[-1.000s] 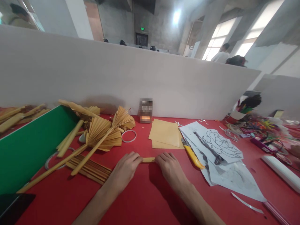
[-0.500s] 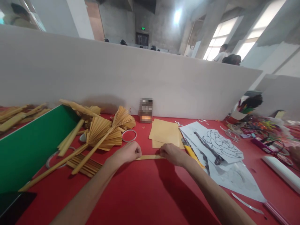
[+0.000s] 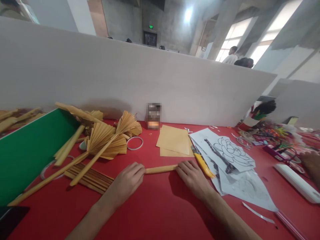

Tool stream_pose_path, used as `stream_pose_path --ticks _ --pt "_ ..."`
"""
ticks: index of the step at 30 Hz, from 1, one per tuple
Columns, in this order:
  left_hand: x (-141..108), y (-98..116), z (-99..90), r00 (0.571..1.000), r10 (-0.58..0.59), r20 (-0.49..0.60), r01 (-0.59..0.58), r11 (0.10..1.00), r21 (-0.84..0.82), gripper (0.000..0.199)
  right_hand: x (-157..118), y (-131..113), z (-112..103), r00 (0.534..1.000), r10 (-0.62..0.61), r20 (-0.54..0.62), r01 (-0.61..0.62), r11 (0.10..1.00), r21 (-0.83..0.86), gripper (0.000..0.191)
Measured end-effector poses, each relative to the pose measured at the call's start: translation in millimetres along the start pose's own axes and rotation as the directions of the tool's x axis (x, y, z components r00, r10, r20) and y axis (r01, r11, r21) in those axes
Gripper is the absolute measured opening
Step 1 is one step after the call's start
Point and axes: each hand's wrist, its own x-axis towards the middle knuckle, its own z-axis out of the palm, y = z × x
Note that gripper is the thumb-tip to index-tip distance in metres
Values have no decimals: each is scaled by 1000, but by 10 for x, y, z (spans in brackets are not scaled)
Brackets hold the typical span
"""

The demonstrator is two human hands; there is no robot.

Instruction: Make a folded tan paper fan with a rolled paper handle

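L hand (image 3: 131,180) & R hand (image 3: 192,176) pinch opp ends of narrow tan paper strip (image 3: 161,169). Square tan paper sheets (image 3: 173,140) nr far edge of red table (image 3: 150,213)

The person's left hand (image 3: 130,179) and right hand (image 3: 193,176) hold opposite ends of a tan strip (image 3: 161,169) over the red table (image 3: 152,210), with pleated fans (image 3: 98,136) left, tan sheets (image 3: 173,139) farther off and a yellow cutter (image 3: 203,165) right.

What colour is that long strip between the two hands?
The strip is yellowish tan, seen best in the head view.
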Motion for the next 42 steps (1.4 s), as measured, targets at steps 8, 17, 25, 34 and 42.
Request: stream_pose_path --ticks 8,17,25,34,42 --pt "-62 -43 26 996 -89 31 93 988 -122 27 -94 -51 52 987 162 8 -161 967 195 18" --pt "139 -105 -180 888 -395 235 457 813 -360 24 185 129 -105 889 386 245 -457 750 478 28" --pt "396 -374 -184 774 -440 455 600 740 -305 21 360 465 -24 766 382 517 -622 645 444 21" --pt "609 -479 -215 641 -461 614 698 683 -216 17 417 515 -40 732 369 574 -644 651 403 22" --pt "625 -464 -225 611 -466 640 711 679 -184 20 421 504 -17 737 382 558 -638 665 387 20"
